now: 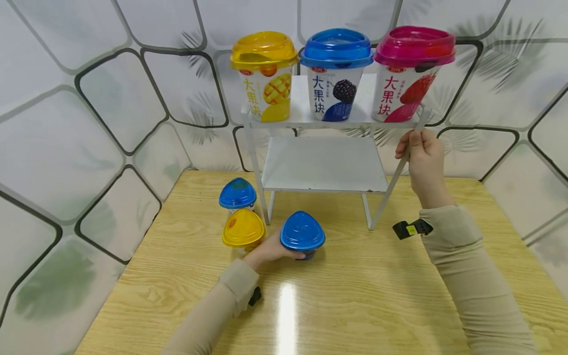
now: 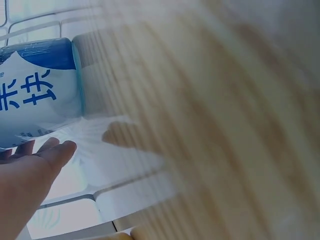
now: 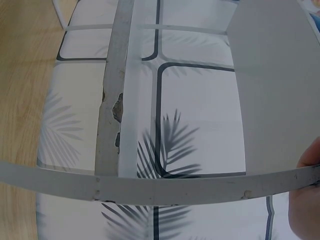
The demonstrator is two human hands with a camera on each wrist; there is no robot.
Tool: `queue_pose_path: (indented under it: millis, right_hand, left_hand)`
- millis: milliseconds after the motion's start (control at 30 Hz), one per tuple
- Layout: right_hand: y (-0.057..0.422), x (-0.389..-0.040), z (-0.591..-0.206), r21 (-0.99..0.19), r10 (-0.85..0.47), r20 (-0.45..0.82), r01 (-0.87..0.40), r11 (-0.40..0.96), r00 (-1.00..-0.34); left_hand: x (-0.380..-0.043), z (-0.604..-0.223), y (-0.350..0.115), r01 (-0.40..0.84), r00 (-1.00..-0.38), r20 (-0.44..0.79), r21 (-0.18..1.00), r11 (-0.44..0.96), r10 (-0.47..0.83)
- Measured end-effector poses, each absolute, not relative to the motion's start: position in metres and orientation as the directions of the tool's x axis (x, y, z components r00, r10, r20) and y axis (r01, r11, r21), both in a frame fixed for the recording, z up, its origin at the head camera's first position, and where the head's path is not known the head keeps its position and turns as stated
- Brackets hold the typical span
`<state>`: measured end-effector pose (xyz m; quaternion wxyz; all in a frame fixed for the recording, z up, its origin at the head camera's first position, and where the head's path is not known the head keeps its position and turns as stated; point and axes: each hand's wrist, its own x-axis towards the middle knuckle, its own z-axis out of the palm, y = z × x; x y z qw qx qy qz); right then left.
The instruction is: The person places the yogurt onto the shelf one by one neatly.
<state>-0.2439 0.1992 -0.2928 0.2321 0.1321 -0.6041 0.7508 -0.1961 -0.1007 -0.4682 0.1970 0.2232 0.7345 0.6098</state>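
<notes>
Here, at the left of a wooden tabletop [image 1: 355,286], a rear cup [image 1: 237,193] stands just behind a yellow cup [image 1: 243,229]. Beside them, the left hand [image 1: 269,249] curls round a blue cup [image 1: 302,231], which appears to stand on the tabletop before a pale rack [image 1: 326,162]; how firm the grip is cannot be told. The blue cup looks light, its wall thin and slightly yielding, its lid smooth and probably slippery; the wall below the lid seems the surest hold. Above, mango [image 1: 265,81], blackberry [image 1: 336,81] and strawberry [image 1: 412,74] cups line the rack's top. At right, the right hand [image 1: 423,153] grips the rack's front leg [image 1: 392,183]. The left wrist view reveals the blue cup's lettered wall, which its lid mostly hides from the head view; the right wrist view shows chipped paint along a bar [image 3: 116,75].
</notes>
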Motion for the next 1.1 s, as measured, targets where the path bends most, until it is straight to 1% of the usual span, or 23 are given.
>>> queue_pose_path:
  millis: [233,400,633,800,933,1100]
  right_hand:
    - [0.199,-0.244,-0.292,-0.845,0.183,0.482,-0.51,-0.162,-0.857]
    - [0.199,-0.243,-0.292,-0.846,0.186,0.482,-0.51,-0.154,-0.856]
    - [0.2,-0.244,-0.293,-0.847,0.182,0.483,-0.51,-0.15,-0.856]
    - [0.2,-0.244,-0.294,-0.848,0.18,0.483,-0.509,-0.147,-0.857]
    - [0.2,-0.245,-0.294,-0.849,0.185,0.482,-0.509,-0.144,-0.856]
    - [0.2,-0.246,-0.294,-0.848,0.195,0.481,-0.511,-0.145,-0.854]
  left_hand:
    - [-0.189,-0.448,-0.097,0.07,-0.818,-0.038,0.984,0.164,0.574]
    - [-0.187,-0.445,-0.096,0.06,-0.834,-0.048,0.983,0.176,0.55]
    - [-0.19,-0.463,-0.092,0.128,-0.837,0.039,0.984,0.126,0.546]
    - [-0.188,-0.462,-0.087,0.157,-0.831,0.075,0.982,0.103,0.551]
    - [-0.182,-0.443,-0.083,0.143,-0.829,0.068,0.985,0.093,0.555]
    - [-0.176,-0.422,-0.079,0.125,-0.849,0.05,0.986,0.11,0.526]
